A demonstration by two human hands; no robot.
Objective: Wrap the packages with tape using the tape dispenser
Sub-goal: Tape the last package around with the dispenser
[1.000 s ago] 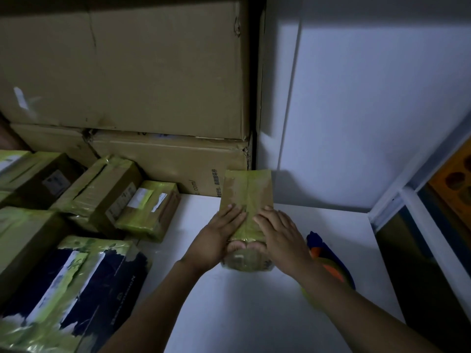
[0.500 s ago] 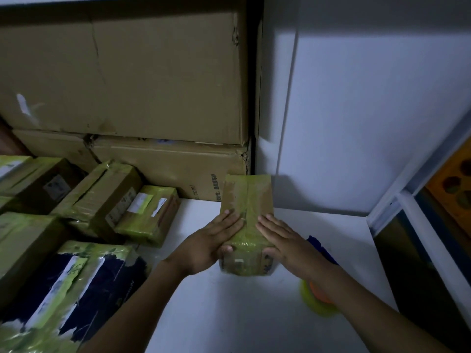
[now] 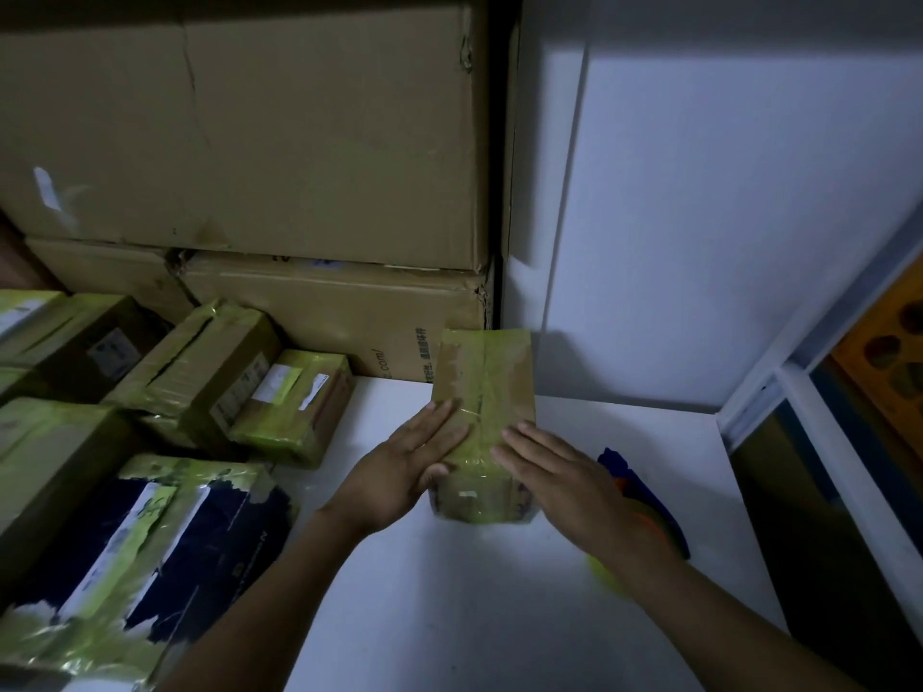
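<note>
A small brown package point(image 3: 482, 387) wrapped in yellowish clear tape lies lengthwise on the white table point(image 3: 449, 601), its far end near the big cartons. My left hand point(image 3: 404, 472) lies along its left side, fingers flat on top and thumb curled against the near end. My right hand point(image 3: 554, 476) rests flat with spread fingers on the right near corner. The tape dispenser point(image 3: 644, 491), blue and orange with a yellow-green roll, lies on the table to the right, mostly hidden under my right wrist and forearm.
Several taped parcels point(image 3: 294, 407) are piled on the left, with a dark bag parcel point(image 3: 165, 546) nearest. Large cartons point(image 3: 279, 132) are stacked behind. A white wall panel point(image 3: 724, 217) closes the back right. The table's right edge drops beside a white frame point(image 3: 799, 387).
The package's near end has come down onto the table. Both hands slid apart from its centre seam toward the sides, and my right thumb has left the near end.
</note>
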